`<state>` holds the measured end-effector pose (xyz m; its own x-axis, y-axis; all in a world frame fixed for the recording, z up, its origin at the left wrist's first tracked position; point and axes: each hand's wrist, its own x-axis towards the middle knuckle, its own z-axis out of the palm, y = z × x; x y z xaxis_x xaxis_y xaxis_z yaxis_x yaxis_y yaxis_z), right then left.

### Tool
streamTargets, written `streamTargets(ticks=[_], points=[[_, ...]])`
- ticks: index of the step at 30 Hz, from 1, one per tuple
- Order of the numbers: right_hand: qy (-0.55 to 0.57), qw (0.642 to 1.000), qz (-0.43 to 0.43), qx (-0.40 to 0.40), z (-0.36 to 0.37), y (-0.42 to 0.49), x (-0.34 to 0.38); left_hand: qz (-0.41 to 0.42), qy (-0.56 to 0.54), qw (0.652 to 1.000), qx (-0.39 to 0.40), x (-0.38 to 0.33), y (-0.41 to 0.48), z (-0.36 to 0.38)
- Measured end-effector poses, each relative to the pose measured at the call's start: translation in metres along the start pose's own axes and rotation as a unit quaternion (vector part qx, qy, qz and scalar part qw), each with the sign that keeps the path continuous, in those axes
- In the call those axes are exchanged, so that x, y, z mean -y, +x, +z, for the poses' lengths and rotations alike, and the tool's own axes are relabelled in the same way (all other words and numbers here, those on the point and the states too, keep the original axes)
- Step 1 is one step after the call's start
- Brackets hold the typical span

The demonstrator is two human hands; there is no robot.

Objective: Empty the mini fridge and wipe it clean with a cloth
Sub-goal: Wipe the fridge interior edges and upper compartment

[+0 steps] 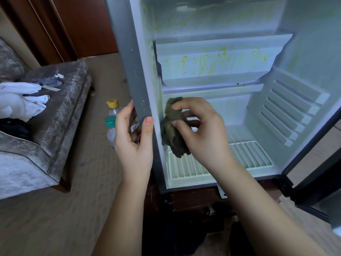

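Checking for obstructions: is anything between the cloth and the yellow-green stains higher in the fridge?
Nothing visible: the right hand holds the cloth below the stained shelf, with no item between them.

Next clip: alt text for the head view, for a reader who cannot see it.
A right hand holds a dark green cloth at the inner left wall of an open mini fridge, while the left hand grips its grey front edge. Yellow-green smears mark the upper shelves; two bottles stand on the carpet.
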<state>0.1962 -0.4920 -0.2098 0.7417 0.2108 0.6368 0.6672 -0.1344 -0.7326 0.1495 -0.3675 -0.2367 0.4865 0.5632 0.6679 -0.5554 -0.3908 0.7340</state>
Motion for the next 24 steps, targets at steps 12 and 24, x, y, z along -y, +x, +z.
streamTargets(ticks=[12, 24], points=[[0.032, 0.992, 0.117, -0.019, 0.021, 0.025, 0.001, 0.000, -0.004, 1.000, 0.002, -0.002, 0.000, -0.001], [-0.005, 0.989, 0.132, 0.061, 0.019, -0.046, -0.010, -0.061, -0.008, 0.997, 0.043, -0.018, 0.008, -0.013]])
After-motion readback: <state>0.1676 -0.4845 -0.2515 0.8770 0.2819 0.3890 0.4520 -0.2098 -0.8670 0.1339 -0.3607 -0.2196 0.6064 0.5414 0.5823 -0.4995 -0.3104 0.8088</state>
